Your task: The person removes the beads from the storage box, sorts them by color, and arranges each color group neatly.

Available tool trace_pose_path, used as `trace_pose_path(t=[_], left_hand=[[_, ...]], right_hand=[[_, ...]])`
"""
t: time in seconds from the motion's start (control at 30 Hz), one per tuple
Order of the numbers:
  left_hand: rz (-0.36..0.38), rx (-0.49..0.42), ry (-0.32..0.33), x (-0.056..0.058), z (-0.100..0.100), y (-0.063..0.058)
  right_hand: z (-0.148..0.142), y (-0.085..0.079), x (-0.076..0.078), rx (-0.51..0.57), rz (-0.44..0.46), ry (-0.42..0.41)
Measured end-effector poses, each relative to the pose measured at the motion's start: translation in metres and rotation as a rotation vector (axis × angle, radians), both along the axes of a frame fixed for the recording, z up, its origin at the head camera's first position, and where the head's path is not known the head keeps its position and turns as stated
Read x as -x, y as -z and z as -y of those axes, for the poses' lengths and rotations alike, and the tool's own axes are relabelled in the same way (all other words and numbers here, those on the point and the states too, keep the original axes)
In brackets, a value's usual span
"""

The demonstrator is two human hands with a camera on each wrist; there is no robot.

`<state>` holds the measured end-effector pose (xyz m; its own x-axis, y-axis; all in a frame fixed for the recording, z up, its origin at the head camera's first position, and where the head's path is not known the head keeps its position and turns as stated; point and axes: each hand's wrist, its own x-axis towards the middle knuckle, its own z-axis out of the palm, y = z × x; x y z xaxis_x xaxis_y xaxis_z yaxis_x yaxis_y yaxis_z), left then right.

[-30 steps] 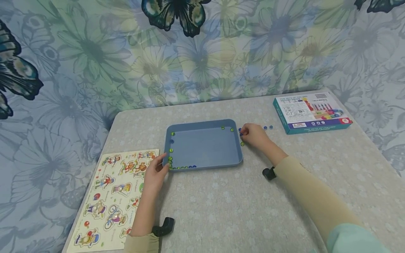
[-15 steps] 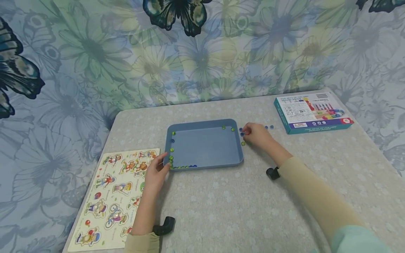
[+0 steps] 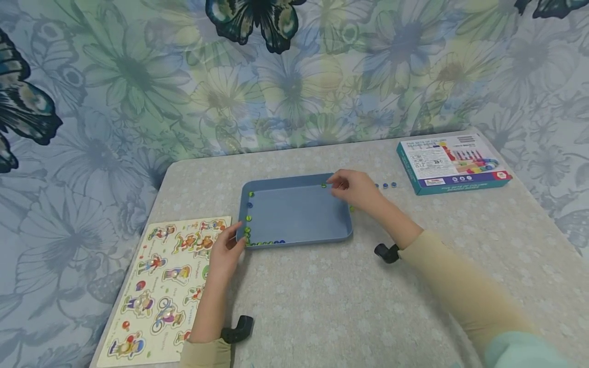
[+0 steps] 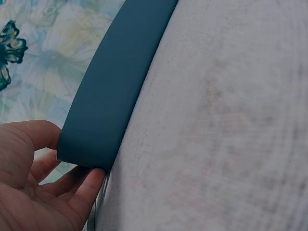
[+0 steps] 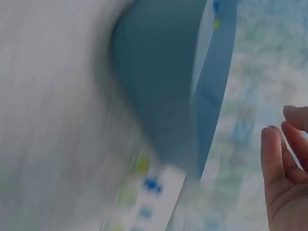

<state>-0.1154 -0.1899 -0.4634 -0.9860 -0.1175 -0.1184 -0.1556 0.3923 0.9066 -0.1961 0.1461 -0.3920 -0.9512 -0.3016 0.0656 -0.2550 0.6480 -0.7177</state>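
Half a second ago the right grip [image 3: 356, 190] was beyond the tray's right side, beside two blue pieces; now it has moved left, over the far right corner of the smooth blue-grey rectangular tray [image 3: 294, 214]. Those two blue pieces do not show past the hand. Its thumb and fingers are bent towards each other, and I cannot tell whether a piece sits between them. The left grip [image 3: 225, 251] stays clamped on the tray's near left corner, fingers bent against the outer wall.

The tray has rounded corners and a raised rim; its long axis runs from the left grip towards the right, rising slightly to the far side. Small round green pieces [image 3: 249, 218] lie beside the left grip, along the left and near walls, with a small round blue piece [image 3: 250, 205] among them. One green piece lies just left of the right fingertips. Right of the right grip, small blue discs [image 3: 393, 184] lie on the pale patterned worktop [image 3: 313, 306], and farther right is a flat teal-sided printed box [image 3: 455, 162].
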Motion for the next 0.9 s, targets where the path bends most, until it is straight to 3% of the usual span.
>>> trace_pose_path(t=[0.27,0.4,0.63,0.9], left_hand=[[0.0,-0.005,-0.001,0.0,-0.001,0.001],[0.004,-0.003,-0.006,0.001,-0.001,0.001],[0.018,0.004,-0.013,0.001,-0.001,-0.001],[0.017,0.018,-0.021,0.001,-0.001,0.0]], right_hand=[[0.055,0.017,-0.013,-0.06,0.099,-0.343],[0.075,0.03,-0.013,-0.091,0.137,-0.456],[0.1,0.048,-0.011,-0.132,0.141,-0.539],[0.116,0.057,-0.007,-0.211,0.067,-0.55]])
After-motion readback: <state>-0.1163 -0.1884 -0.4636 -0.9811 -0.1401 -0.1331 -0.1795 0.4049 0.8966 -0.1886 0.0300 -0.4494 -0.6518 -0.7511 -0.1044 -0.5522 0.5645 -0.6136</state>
